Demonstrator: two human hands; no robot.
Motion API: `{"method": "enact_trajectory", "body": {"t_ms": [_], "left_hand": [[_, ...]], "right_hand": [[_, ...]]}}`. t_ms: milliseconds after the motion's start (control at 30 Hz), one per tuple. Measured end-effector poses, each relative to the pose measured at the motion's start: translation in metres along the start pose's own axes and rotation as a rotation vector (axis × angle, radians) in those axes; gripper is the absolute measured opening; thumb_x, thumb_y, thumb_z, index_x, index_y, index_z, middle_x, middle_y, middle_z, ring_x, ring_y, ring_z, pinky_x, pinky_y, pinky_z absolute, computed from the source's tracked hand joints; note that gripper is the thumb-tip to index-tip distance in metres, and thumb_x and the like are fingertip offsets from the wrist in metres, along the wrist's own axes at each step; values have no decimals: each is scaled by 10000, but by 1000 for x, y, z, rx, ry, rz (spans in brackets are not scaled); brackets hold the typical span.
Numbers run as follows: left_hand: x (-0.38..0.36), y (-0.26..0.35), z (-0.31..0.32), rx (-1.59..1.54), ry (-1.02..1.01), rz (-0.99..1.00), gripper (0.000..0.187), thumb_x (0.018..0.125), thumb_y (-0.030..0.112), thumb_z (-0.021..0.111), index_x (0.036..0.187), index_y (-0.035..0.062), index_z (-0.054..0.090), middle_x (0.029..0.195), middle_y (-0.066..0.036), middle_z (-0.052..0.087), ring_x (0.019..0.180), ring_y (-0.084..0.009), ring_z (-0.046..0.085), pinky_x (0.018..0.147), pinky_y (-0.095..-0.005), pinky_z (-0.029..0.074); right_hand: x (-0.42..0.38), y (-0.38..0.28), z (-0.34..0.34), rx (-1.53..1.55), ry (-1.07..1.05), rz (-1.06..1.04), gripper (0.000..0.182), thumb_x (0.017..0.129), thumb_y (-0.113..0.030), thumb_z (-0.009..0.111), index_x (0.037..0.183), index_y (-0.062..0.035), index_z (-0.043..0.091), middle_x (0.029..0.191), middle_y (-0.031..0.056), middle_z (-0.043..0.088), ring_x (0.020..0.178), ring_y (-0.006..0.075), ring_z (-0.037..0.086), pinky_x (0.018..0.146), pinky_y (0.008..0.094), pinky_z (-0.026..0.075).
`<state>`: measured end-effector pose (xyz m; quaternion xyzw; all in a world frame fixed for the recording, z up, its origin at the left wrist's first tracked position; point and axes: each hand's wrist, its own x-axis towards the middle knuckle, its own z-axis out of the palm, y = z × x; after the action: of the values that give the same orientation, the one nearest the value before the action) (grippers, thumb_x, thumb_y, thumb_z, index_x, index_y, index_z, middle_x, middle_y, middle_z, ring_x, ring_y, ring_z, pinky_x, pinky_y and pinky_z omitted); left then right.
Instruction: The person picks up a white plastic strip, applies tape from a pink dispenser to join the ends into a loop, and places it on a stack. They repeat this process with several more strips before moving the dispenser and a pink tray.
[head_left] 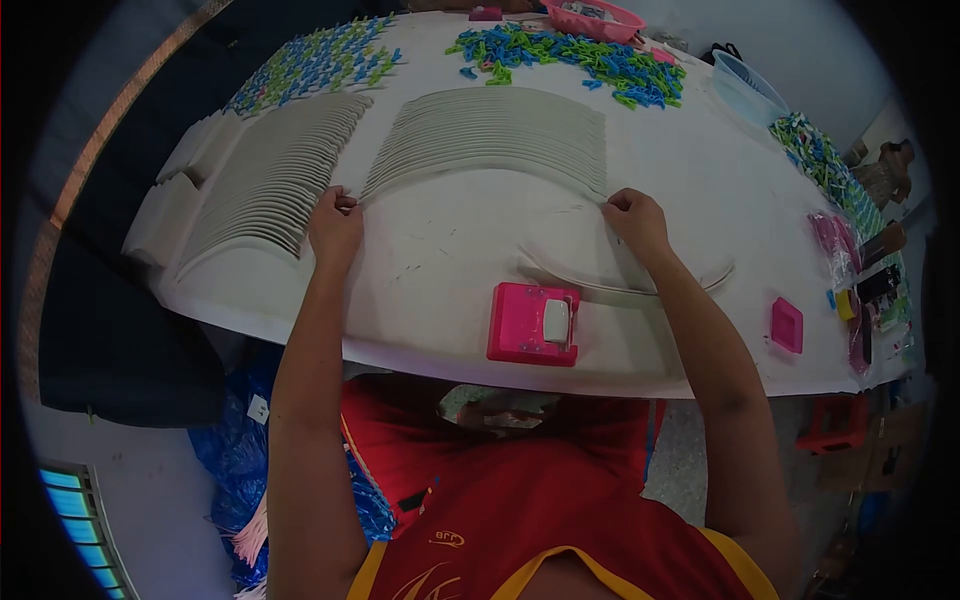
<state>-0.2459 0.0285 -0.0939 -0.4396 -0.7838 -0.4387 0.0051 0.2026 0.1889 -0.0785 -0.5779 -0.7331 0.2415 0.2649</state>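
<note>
At the near edge of the fanned row of white strips (495,135): left hand (335,228) and right hand (636,222), each pinched shut on the row's opposite ends. Below the grip: pink stapler (533,323). Beyond it: blue-green clips (570,55).

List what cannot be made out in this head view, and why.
- Fingertips of the left hand and right hand: curled under, so the grip on the fanned strips is unclear.
- Pink basket contents: cut by the top edge.
- Right-side clutter: too distorted.
</note>
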Motion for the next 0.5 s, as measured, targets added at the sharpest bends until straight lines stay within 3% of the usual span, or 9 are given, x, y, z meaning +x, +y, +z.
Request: {"method": "enact_trajectory", "body": {"t_ms": [133, 200, 500], "left_hand": [[1, -1, 1, 32, 3, 8, 393, 830, 99, 685, 1206, -10, 656, 970, -83, 745, 871, -215, 708, 811, -331, 548], [0, 1, 0, 22, 4, 5, 386, 829, 102, 680, 1197, -14, 660, 964, -85, 749, 873, -225, 711, 815, -336, 548], [3, -5, 3, 0, 16, -6, 385, 821, 98, 681, 1188, -16, 665, 958, -88, 751, 865, -224, 713, 808, -338, 547]], "right_hand": [[-1, -2, 0, 9, 9, 17, 270, 847, -282, 712, 986, -55, 759, 900, 98, 762, 787, 253, 721, 735, 365, 561], [-3, -6, -1, 2, 28, -9, 260, 875, -233, 718, 1010, -13, 743, 866, 86, 752, 730, 170, 683, 693, 319, 533], [-6, -17, -5, 35, 12, 61, 267, 851, -276, 720, 987, -51, 765, 868, 89, 764, 726, 225, 711, 689, 360, 556]]}}
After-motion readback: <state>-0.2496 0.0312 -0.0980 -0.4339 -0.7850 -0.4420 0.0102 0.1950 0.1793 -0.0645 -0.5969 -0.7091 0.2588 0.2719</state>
